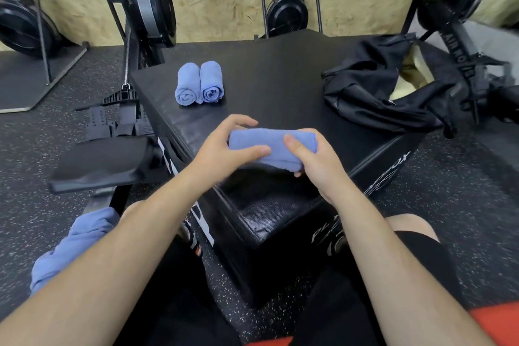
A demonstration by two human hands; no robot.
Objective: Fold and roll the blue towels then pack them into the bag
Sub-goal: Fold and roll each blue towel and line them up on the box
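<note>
A rolled blue towel lies crosswise at the near corner of the black plyo box. My left hand grips its left end, thumb on top. My right hand grips its right end, fingers curled underneath. Two rolled blue towels lie side by side on the box's far left part. A loose blue towel is bunched at the lower left beside my left forearm. The black bag sits crumpled on the box's right side, partly open.
A rowing machine seat and footrests stand left of the box. Fan-wheel machines line the wooden wall behind. An air bike stands at the right behind the bag. The floor is speckled black rubber. My knees are below the box.
</note>
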